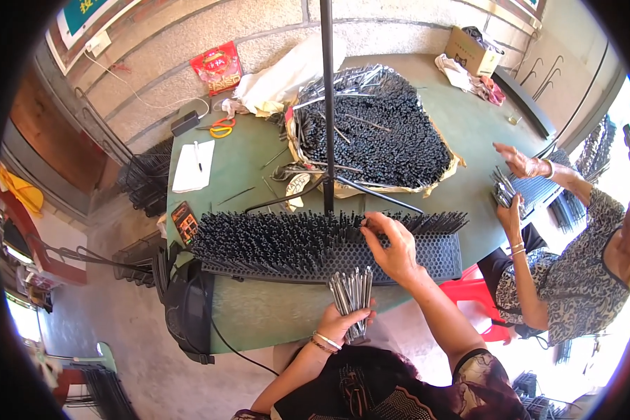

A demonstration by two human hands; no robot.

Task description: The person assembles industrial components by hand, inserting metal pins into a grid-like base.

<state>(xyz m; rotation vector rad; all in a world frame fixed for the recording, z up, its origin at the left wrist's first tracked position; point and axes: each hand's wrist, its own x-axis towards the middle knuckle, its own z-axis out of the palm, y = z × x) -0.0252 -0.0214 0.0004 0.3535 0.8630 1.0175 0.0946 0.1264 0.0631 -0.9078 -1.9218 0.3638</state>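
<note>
The left hand (341,324) clasps metal rods (352,288) near the perforated rack (432,256), seemingly for easy reach; the right hand (397,246) pinches narrowly, contents unclear.

- Table (273,315): dull green
- Upright rods (259,238): black
- Rack (437,255): dark grey, honeycomb-like rows of holes
- Bundled rods (352,292): silver-grey, dark streaks
- Heaped rods (381,136): blue-black, a few silvery
- Scissors handles (222,127): orange-yellow
- Packet (218,68): bright red; stool (469,295): same
- Co-worker's top (588,294): dark-and-cream scrollwork
- Wearer's top (329,388): black, tan motifs
</note>
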